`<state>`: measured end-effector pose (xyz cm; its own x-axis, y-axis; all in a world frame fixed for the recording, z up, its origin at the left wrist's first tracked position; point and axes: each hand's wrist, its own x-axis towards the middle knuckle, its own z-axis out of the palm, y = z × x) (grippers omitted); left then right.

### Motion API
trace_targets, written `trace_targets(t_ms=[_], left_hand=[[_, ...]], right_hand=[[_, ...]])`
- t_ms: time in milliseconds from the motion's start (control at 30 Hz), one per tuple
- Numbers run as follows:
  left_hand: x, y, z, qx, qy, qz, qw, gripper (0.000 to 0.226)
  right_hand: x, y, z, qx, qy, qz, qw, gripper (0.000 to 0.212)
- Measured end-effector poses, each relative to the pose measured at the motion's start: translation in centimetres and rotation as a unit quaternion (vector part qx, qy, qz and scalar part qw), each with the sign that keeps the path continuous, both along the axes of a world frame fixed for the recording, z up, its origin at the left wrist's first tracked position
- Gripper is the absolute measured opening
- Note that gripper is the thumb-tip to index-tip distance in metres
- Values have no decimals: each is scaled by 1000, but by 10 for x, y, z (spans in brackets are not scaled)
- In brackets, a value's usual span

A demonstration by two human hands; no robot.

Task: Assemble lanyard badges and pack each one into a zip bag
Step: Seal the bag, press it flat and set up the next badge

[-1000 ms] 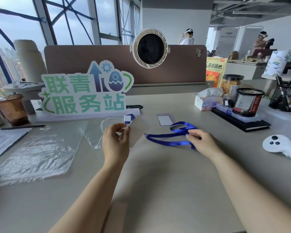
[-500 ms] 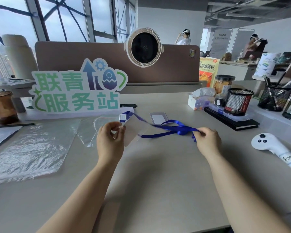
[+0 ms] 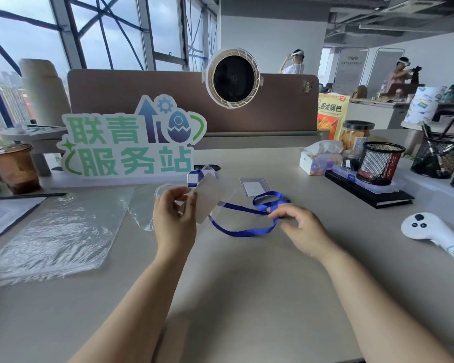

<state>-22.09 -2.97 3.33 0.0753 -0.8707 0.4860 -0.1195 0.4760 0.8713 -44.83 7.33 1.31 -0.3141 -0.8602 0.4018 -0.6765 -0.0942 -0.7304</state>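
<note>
My left hand [image 3: 174, 221] pinches a clear badge holder [image 3: 211, 197] and holds it tilted above the table, its clip [image 3: 193, 179] at the upper left. A blue lanyard [image 3: 247, 226] trails from the holder in loops onto the table. My right hand [image 3: 299, 229] hovers over the lanyard's far loops with fingers curled and apart; whether the fingertips touch the strap is unclear. A second badge holder [image 3: 254, 187] lies flat behind the lanyard. A small clear zip bag [image 3: 142, 208] lies behind my left hand.
A large crinkled plastic sheet [image 3: 58, 237] covers the left of the table. A green sign [image 3: 131, 142] stands at the back. Tissue box [image 3: 317, 161], mesh pen cups [image 3: 380, 163], black notebook [image 3: 372, 192] and a white controller [image 3: 435, 231] sit right. A coffee cup [image 3: 13, 166] stands far left.
The lanyard, pulled taut between both hands half a second ago, has dropped slack onto the table. My right hand has loosened its grip. My left hand has tilted the badge holder rightward.
</note>
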Motion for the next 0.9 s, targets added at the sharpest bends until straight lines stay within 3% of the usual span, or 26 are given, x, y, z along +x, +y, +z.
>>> trace_targets(t_ms=[67, 167, 300, 467, 533, 600, 667, 733, 800, 900], left_hand=[[-1, 1, -1, -4, -21, -17, 1000, 11], [-3, 4, -2, -5, -60, -35, 998, 7], [0, 3, 1, -17, -33, -23, 999, 7], [3, 0, 3, -20, -6, -3, 1000, 5], [3, -1, 3, -11, 1, -6, 1000, 5], [2, -2, 1, -4, 0, -6, 1000, 5], [1, -2, -1, -2, 0, -12, 1000, 6], [-2, -2, -3, 0, -3, -21, 1000, 7], [-5, -2, -4, 1, -15, -25, 1000, 7], [-11, -1, -6, -1, -36, -30, 999, 8]], right_hand=[[8, 2, 2, 26, 54, -12, 998, 38], [14, 0, 5, 26, 156, -111, 981, 19], [5, -12, 11, -34, 168, -208, 963, 19], [-14, -34, 18, 249, 148, -136, 947, 46], [-17, -41, 18, 275, 219, -147, 925, 32], [-17, -44, 20, 230, 259, -190, 919, 21], [-19, -45, 32, 161, 190, -200, 948, 17], [-24, -45, 50, 96, 15, -144, 985, 16], [-27, -42, 72, 46, -121, -97, 987, 13], [-30, -43, 98, -6, -237, -65, 969, 8]])
